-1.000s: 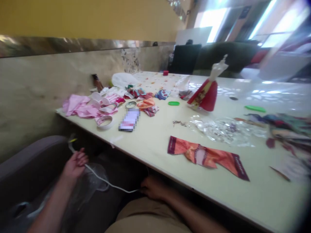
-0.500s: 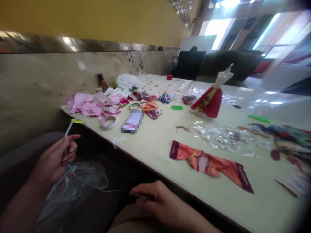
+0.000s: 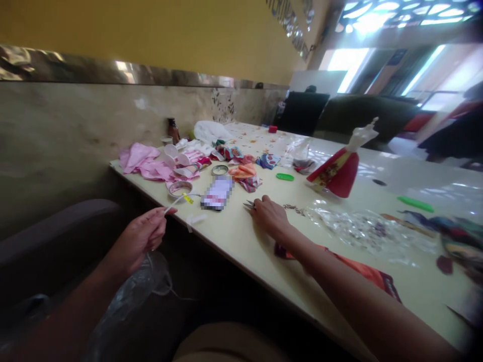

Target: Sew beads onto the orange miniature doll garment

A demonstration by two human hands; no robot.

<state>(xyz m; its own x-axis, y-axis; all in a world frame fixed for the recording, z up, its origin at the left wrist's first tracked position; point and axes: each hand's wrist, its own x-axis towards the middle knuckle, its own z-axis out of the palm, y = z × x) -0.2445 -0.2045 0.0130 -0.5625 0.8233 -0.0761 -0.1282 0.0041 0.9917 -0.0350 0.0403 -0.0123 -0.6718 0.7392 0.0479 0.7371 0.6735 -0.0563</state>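
Observation:
My left hand (image 3: 145,232) pinches a thin white cord (image 3: 171,205) just off the table's near edge. A yellow tag (image 3: 187,198) sits on the cord, whose far end reaches towards the phone (image 3: 218,192); I cannot tell if they touch. My right hand (image 3: 268,213) is low over the table, right of the phone, with its fingers closed round a small metal tool with pointed tips (image 3: 248,204). Most of that tool is hidden in the hand. Below the right forearm lies a piece of orange patterned cloth (image 3: 364,269), partly covered.
Pink cloth (image 3: 139,158), tape rolls (image 3: 180,189) and fabric scraps (image 3: 245,172) lie behind the phone. A small dress form in a red skirt (image 3: 339,171) stands farther right. Clear plastic with shiny bits (image 3: 362,226) spreads before it. A plastic bag (image 3: 132,296) hangs below the left hand.
My right hand has risen from my lap onto the table with the pointed tool. The left hand has moved right with the cord, bringing its yellow tag over the table edge.

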